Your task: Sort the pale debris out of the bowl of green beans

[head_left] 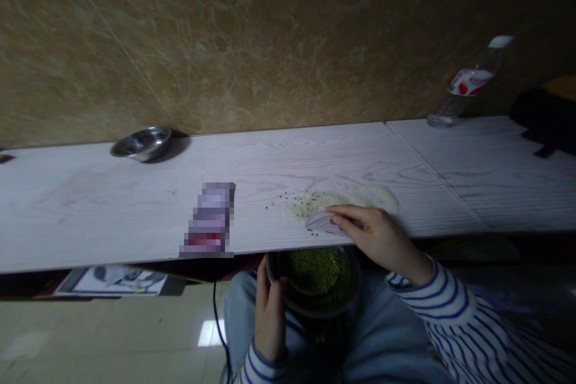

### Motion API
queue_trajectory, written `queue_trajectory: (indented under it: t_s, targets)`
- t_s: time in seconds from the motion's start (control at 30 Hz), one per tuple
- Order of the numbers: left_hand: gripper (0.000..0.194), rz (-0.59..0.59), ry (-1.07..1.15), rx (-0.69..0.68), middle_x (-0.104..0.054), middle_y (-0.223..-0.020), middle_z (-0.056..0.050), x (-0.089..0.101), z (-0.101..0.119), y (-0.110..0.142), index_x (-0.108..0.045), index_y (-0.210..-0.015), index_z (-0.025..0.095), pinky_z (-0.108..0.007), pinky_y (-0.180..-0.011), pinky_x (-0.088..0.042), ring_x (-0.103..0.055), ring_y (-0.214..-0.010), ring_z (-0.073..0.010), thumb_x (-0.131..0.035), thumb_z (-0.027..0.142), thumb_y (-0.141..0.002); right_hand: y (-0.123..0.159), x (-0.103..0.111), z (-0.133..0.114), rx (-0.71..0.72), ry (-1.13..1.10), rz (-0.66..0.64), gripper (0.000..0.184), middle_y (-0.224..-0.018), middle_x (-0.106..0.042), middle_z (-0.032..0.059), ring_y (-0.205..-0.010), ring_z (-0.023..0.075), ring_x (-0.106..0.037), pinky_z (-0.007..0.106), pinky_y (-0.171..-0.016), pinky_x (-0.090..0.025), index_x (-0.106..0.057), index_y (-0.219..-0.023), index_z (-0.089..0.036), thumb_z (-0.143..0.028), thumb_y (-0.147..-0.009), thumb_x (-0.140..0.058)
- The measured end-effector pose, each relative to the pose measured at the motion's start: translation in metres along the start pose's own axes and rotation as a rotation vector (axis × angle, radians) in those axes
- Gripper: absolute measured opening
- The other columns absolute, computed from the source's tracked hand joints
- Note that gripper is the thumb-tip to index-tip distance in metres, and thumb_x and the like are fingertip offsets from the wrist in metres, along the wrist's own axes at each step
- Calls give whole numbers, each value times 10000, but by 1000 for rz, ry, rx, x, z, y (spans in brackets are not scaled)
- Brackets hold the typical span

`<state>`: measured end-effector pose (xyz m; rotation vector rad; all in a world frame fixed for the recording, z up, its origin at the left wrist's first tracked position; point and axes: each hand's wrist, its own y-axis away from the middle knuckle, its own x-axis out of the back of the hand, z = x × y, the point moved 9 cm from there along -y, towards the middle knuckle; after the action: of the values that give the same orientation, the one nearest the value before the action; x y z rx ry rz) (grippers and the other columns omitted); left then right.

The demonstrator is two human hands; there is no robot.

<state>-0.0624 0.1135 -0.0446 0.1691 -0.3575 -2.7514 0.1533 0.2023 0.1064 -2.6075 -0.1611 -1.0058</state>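
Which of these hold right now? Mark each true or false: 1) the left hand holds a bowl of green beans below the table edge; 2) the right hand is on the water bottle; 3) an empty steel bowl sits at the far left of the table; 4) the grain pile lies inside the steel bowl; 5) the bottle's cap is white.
1) True: the left hand grips the rim of the bowl of green beans at lap level.
2) False: the right hand rests on a small pale piece by the grain pile; the water bottle stands far right.
3) True: the steel bowl.
4) False: it lies on the bare table.
5) True.
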Motion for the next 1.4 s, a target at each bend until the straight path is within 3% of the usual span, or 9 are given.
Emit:
queue_trajectory:
  t_s: [0.17,0.33,0.67,0.77,0.87,1.1,1.23,1.4]
  targets:
    - [530,11,-13,-26,-488,-1494,-118,5,3,1,-472,-1394,167,-372,-1180,-233,-372,-1422,-258,-504,289,-879,4,-7,-14,37,8,-44,264,-1084,-777,1,-982,192,-738,336,-911,-590,-755,-1088,-268,-196,-908,-577]
    - [522,2,38,-5,-501,-1486,-103,3,2,2,-475,-1390,187,-377,-1174,-250,-388,-1410,-245,-502,274,-876,10,-9,-16,37,39,-82,257,-1065,-783,10,-939,203,-743,348,-854,-607,-757,-1085,-256,-204,-906,-581]
    - [570,44,37,4,-510,-1485,-112,7,-1,3,-472,-1402,150,-385,-1179,-241,-390,-1409,-265,-512,283,-849,4,6,10,-84,19,112,322,-982,-790,99,-777,233,-755,352,-698,-609,-718,-1156,-169,-289,-895,-573]
    - [577,61,47,16,-493,-1500,-106,13,-5,1,-467,-1413,156,-391,-1182,-238,-375,-1419,-267,-514,289,-853,-14,12,14,-126,-71,155,303,-930,-788,95,-735,214,-750,330,-671,-594,-701,-1139,-179,-296,-883,-587]
    - [588,76,60,21,-487,-1504,-113,17,-5,-1,-463,-1414,149,-400,-1178,-248,-373,-1420,-273,-517,297,-848,-50,9,11,-145,-179,141,224,-873,-778,72,-725,189,-744,298,-672,-574,-667,-1070,-180,-242,-864,-604]
    - [578,92,42,13,-512,-1485,-127,23,-2,-1,-488,-1380,140,-410,-1177,-252,-378,-1422,-283,-518,308,-827,-134,-29,15,-283,-81,28,86,-732,-739,53,-663,169,-697,247,-569,-489,-602,-822,-175,-143,-778,-669]
    - [566,87,47,6,-533,-1469,-126,28,-2,-2,-502,-1373,149,-423,-1164,-285,-398,-1412,-286,-511,307,-829,-149,-47,20,-321,-47,-2,142,-709,-735,54,-617,158,-673,247,-558,-481,-593,-759,-176,-109,-721,-713]
    - [569,89,31,8,-514,-1487,-134,32,-1,-3,-503,-1375,133,-419,-1163,-291,-386,-1421,-283,-501,307,-834,-145,-61,22,-370,-35,-58,129,-627,-706,32,-552,139,-650,232,-534,-472,-589,-754,-172,-90,-746,-689]
